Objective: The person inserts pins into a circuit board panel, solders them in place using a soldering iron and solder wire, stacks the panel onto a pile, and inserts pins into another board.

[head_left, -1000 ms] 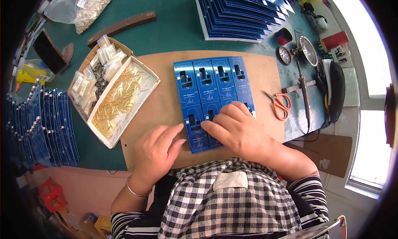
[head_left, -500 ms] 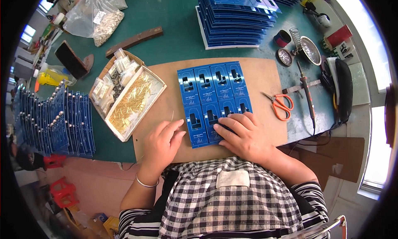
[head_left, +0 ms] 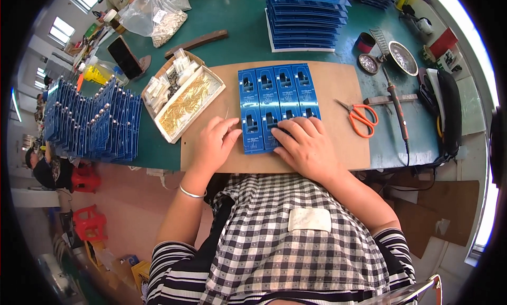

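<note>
pressure on the flat, blue, rectangular circuit-board panel (head_left: 278, 98) is best applied lightly and evenly, so that no sliding is caused on the thin brown work board (head_left: 335, 80) beneath it. the bare right hand (head_left: 309, 146) is laid over its near right part, fingers slightly bent; whether anything is pinched under the fingertips cannot be told. the bare left hand (head_left: 211, 144) is held half curled just beside the panel's left edge, thumb and forefinger slightly apart; a thin pale sliver (head_left: 227, 113) is seen above its fingers, but how firmly it is gripped cannot be told. loose golden pins (head_left: 185, 104) in the white-walled cardboard tray (head_left: 200, 113) should be left unbumped.
</note>
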{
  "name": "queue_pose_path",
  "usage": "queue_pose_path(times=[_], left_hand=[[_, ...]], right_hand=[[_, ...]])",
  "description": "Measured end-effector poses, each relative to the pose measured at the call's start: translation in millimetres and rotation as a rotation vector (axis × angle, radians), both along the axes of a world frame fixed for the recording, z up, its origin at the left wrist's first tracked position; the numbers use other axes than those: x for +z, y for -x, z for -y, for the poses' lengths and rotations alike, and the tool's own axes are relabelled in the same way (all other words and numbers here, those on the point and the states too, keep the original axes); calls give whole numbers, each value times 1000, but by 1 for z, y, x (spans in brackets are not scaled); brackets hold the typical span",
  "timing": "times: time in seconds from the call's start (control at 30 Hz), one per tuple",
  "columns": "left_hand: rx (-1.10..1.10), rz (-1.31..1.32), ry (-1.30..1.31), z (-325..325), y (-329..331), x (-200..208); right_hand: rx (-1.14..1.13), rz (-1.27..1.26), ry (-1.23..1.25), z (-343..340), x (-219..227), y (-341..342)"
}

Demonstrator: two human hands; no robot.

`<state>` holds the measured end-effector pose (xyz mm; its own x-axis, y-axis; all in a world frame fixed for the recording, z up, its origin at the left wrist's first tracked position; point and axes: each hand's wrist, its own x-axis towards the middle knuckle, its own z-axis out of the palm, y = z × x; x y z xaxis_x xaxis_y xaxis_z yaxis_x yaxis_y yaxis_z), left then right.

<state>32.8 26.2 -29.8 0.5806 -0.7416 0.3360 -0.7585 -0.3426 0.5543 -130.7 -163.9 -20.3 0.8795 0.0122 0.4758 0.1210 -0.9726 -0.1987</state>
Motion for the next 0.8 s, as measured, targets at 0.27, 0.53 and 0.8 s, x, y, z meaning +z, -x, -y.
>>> queue_pose_path(times=[0.27,0.53,0.8], left_hand=[[-39,5,7,-1,-7,-3],[-86,8,-27,2,8,-2],[-156,69,-25,2,29,2]], right_hand=[[-385,159,-579,24,-23,14],[-305,73,-792,19,-25,32],[-347,-14,-743,24,-15,60]])
